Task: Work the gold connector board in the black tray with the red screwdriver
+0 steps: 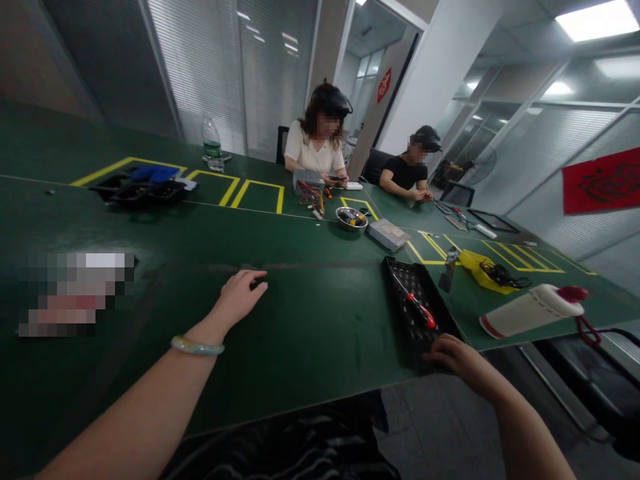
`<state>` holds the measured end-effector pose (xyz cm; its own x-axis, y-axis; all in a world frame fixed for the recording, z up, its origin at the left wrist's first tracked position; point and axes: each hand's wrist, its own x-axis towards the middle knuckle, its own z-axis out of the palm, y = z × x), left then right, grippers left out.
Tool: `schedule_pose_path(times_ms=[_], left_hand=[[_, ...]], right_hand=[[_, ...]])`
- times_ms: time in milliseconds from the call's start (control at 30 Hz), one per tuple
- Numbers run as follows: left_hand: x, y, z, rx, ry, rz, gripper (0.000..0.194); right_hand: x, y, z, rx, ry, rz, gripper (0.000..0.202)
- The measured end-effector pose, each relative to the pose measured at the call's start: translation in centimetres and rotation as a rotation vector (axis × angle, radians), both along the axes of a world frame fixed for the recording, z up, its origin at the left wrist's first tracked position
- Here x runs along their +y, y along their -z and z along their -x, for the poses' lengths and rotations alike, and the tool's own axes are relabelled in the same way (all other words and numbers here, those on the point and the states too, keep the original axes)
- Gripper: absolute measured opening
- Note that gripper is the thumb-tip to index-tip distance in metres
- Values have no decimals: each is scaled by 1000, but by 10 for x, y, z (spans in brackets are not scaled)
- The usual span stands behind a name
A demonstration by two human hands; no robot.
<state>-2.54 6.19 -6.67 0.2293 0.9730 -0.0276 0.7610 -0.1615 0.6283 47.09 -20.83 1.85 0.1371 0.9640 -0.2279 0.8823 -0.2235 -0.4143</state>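
My left hand (239,297) rests on the green table (300,320) with its fingertips on a small dark object (259,283); a pale bangle (197,346) sits on the wrist. My right hand (457,357) grips the near edge of a black grid tray (415,303) at the table's front edge. A red-handled screwdriver (419,309) lies in that tray.
Right of the tray lie a yellow pad with black cables (487,272) and a white bottle with a red cap (533,310). Farther off are a metal bowl (351,217), a grey box (389,234), black trays (137,190), a water bottle (212,141) and two seated people (316,150).
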Motion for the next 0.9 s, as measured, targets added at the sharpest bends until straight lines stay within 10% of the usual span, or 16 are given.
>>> schedule_pose_path(times_ms=[500, 900], left_hand=[[-5, -7, -2, -14, -5, 14, 50], [-8, -12, -3, -47, -15, 43, 51]], right_hand=[[44, 22, -48, -458, 606, -154, 71], [73, -5, -38, -328, 352, -21, 28]])
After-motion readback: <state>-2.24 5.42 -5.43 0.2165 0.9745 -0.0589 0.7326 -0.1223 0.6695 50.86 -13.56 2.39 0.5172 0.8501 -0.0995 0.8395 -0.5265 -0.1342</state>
